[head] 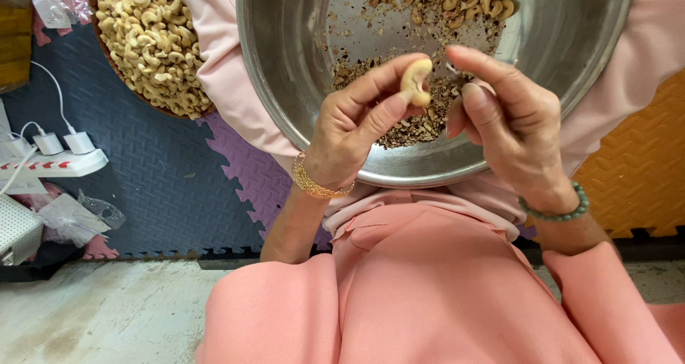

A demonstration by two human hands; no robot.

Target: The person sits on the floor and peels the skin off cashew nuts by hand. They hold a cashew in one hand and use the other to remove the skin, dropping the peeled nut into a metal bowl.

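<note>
One pale curved cashew kernel [417,82] pinched over the large round steel bowl [285,78].

The left hand [357,125] grips the kernel between thumb and forefinger above the bowl's near rim. The right hand [510,118] is just beside it, fingers curled; whether they hold anything cannot be made out. The bowl's far rim is cut off. Husk fragments [421,118] are too many to count. One brown basket of peeled cashews [153,43], partly cropped, sits left.
</note>
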